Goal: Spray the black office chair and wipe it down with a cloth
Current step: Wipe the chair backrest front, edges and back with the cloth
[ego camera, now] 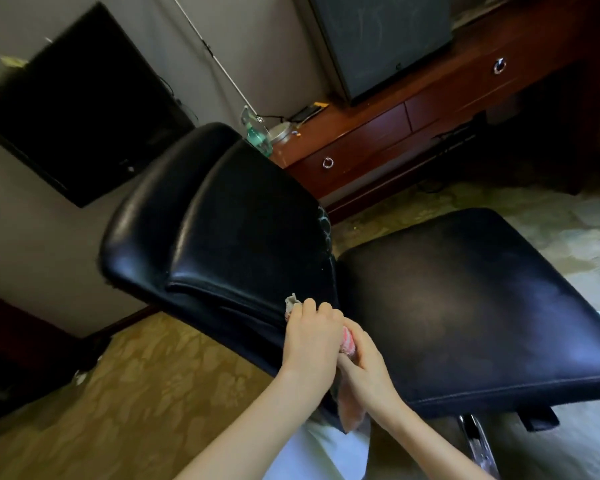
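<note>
At lower edge of chair back point(250, 220), L hand point(313, 336) & R hand point(366, 370) both grip cloth point(351, 412).

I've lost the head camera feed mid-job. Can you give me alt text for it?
The left hand and right hand grip a pink cloth against the lower edge of the black office chair backrest, next to the seat. A green spray bottle stands on the wooden desk behind the chair.
</note>
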Tool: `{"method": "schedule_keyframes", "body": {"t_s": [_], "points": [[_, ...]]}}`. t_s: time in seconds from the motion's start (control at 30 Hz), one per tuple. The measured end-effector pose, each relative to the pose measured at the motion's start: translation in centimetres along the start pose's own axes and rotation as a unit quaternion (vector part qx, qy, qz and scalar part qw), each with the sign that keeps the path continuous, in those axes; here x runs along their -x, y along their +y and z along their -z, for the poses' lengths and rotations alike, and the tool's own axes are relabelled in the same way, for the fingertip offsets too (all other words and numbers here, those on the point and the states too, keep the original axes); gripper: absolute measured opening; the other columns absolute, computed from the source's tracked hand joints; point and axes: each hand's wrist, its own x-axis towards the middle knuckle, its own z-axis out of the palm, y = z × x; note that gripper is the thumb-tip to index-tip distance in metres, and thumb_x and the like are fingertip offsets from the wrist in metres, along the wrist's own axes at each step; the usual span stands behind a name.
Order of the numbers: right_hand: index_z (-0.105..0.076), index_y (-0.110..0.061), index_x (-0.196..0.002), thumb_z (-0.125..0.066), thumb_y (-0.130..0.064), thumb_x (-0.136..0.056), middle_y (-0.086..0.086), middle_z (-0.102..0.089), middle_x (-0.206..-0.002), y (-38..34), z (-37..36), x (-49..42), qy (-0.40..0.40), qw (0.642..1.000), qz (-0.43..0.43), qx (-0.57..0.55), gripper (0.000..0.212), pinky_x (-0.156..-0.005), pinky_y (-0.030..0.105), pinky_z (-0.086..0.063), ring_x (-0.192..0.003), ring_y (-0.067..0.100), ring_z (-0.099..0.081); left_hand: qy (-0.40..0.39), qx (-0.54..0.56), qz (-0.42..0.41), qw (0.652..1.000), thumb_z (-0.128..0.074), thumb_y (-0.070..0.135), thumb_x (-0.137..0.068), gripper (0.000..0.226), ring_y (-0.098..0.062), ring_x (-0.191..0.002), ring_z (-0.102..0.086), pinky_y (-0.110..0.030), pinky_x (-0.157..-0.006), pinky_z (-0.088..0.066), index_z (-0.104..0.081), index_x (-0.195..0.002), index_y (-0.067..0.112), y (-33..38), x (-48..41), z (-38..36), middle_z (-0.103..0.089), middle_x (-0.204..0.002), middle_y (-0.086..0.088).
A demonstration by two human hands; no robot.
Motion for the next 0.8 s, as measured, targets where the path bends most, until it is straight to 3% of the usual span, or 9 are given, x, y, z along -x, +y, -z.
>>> {"method": "schedule_keyframes", "body": {"t_s": [0.13,0.23,0.33,0.4,0.5,0.63,0.8], "points": [[-0.039,-0.055,-0.119,-0.056,-0.007,-0.091,-0.022,-0.052,-0.119,-1.0,-0.9,-0.1,-0.003,1.000,0.013,0.024,0.058,-0.096,0.020,-0.041,-0.111,-0.001,-0.048,0.041,0.019,-0.012,0.999,-0.054,0.016,-0.091,0.031,-0.027,-0.112,-0.043,-0.038,-0.100,-0.035,-0.043,-0.120,0.014,-1.5,0.4,-0.5,-0.049,-0.118,-0.006],[-0.032,-0.053,-0.125,-0.053,-0.012,-0.091,-0.013,-0.048,-0.122,-0.7,-1.7,-0.4,-0.004,0.999,0.006,0.041,0.058,-0.102,0.027,-0.039,-0.115,0.002,-0.046,0.070,0.047,-0.029,0.996,-0.051,0.016,-0.090,0.028,-0.023,-0.109,-0.044,-0.036,-0.099,-0.035,-0.045,-0.118,0.019,-2.4,0.4,-1.3,-0.049,-0.115,-0.001],[-0.035,-0.042,-0.134,-0.047,-0.026,-0.087,-0.012,-0.045,-0.125,-0.1,-2.5,-0.9,-0.009,0.999,0.000,0.046,0.051,-0.104,0.033,-0.039,-0.116,0.004,-0.044,0.095,0.105,-0.044,0.989,-0.078,0.016,-0.065,0.035,-0.022,-0.084,-0.053,-0.036,-0.080,-0.048,-0.060,-0.095,0.019,-3.2,0.1,-2.0,-0.058,-0.089,0.001],[-0.033,-0.040,-0.136,-0.045,-0.029,-0.085,-0.011,-0.043,-0.127,0.2,-3.1,-1.4,-0.009,0.999,0.000,0.053,0.054,-0.104,0.035,-0.038,-0.116,0.006,-0.043,0.114,0.123,-0.039,0.985,-0.084,0.013,-0.052,0.037,-0.021,-0.072,-0.054,-0.036,-0.069,-0.052,-0.063,-0.082,0.019,-3.7,-0.4,-3.0,-0.058,-0.076,0.002],[-0.031,-0.040,-0.138,-0.044,-0.027,-0.087,-0.012,-0.040,-0.129,0.5,-4.0,-2.1,0.001,0.998,0.008,0.059,0.054,-0.104,0.032,-0.037,-0.116,0.007,-0.041,0.136,0.133,-0.039,0.981,-0.083,0.013,-0.058,0.035,-0.021,-0.075,-0.056,-0.037,-0.072,-0.053,-0.065,-0.087,0.019,-4.4,-0.8,-3.8,-0.060,-0.079,0.002],[-0.028,-0.045,-0.135,-0.048,-0.023,-0.091,-0.017,-0.037,-0.130,1.1,-5.0,-2.9,0.019,0.998,0.032,0.055,0.053,-0.104,0.029,-0.036,-0.118,0.004,-0.038,0.137,0.125,-0.041,0.982,-0.088,0.010,-0.047,0.048,-0.023,-0.079,-0.063,-0.040,-0.072,-0.056,-0.069,-0.091,0.015,-5.0,-1.4,-4.4,-0.066,-0.085,-0.001],[-0.023,-0.062,-0.126,-0.043,-0.031,-0.086,-0.020,-0.037,-0.128,3.2,-5.5,-4.4,0.026,0.999,0.040,0.017,0.054,-0.103,0.022,-0.032,-0.118,0.003,-0.037,0.107,0.067,-0.051,0.991,-0.089,0.006,-0.044,0.054,-0.031,-0.083,-0.064,-0.046,-0.071,-0.056,-0.069,-0.095,0.010,-4.9,-2.9,-6.4,-0.066,-0.091,-0.007]]}}
